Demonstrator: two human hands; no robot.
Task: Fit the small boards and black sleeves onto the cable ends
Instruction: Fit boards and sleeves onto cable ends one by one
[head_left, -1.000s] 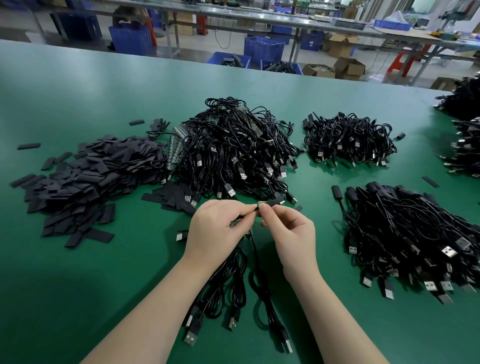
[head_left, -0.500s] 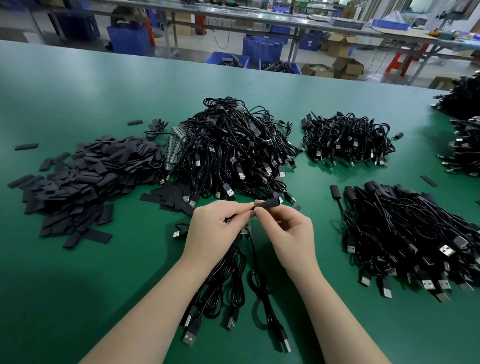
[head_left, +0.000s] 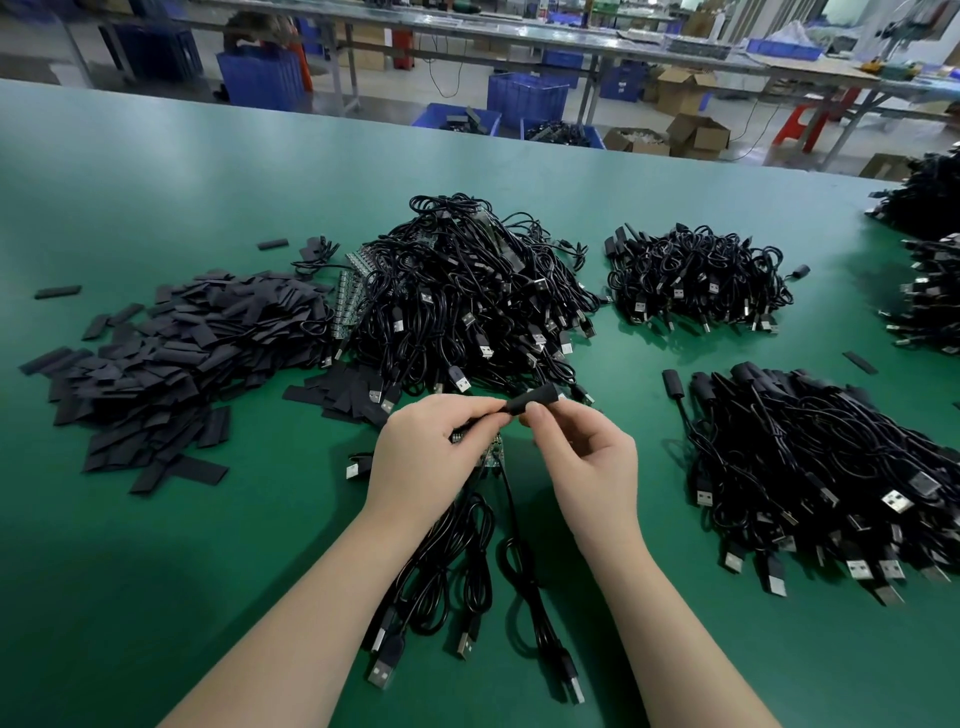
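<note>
Both grips pinched shut, left hand (head_left: 426, 447) and right hand (head_left: 587, 457) holding black sleeve (head_left: 532, 401) between fingertips

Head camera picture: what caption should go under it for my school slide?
Two hands, left hand and right hand, hold a black sleeve over a green table with cable piles.

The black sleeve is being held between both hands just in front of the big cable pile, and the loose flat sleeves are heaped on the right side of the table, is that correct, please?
Not quite. The head view shows the heap of loose flat sleeves on the left side of the table, not the right. The rest stands: both the left hand and the right hand hold the black sleeve just in front of the big cable pile.
</note>
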